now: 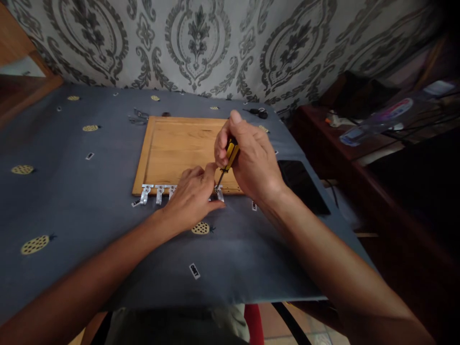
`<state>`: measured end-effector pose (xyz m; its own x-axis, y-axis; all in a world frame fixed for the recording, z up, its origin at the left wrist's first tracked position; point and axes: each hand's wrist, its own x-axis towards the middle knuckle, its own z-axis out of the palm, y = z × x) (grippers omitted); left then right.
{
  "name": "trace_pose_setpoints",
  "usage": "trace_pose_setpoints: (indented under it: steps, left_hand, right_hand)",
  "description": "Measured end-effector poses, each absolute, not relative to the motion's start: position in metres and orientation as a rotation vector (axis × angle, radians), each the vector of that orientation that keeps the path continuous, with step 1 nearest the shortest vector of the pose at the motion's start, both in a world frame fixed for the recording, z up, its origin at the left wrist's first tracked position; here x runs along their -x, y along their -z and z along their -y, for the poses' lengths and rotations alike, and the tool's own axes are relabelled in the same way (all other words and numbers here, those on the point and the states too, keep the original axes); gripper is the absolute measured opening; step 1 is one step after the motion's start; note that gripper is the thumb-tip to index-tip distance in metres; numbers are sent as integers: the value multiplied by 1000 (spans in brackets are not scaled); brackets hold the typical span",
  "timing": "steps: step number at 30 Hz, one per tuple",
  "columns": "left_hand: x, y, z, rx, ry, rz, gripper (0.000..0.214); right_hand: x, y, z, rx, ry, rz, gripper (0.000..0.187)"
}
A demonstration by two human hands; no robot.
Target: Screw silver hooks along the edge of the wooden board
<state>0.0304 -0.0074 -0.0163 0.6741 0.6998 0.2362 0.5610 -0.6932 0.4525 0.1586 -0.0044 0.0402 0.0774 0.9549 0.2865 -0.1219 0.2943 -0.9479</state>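
A wooden board [176, 143] lies on the blue-grey cloth. Along its near edge runs a metal strip with hooks [153, 190]. My right hand [247, 155] is closed around a yellow-and-black screwdriver [230, 155], held nearly upright with its tip down at the rightmost hook [219, 192]. My left hand [192, 194] rests on the strip beside that tip, fingers bent and pressing down on it; the part of the strip under it is hidden.
A dark phone [302, 184] lies at the cloth's right edge. Loose metal parts [138, 116] and a dark small tool [258, 112] sit behind the board. A dark wooden side table [359, 153] with clutter stands to the right. Patterned wall behind.
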Motion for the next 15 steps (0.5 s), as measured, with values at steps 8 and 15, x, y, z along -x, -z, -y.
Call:
trace_pose_setpoints:
  steps: [8, 15]
  left_hand:
    - [-30, 14, 8, -2513, -548, -1002, 59]
    - [-29, 16, 8, -2535, -534, -1005, 56]
  right_hand:
    - [-148, -42, 2, 843, -935, 1024, 70]
    - [-155, -47, 1, 896, -1116, 1208, 71]
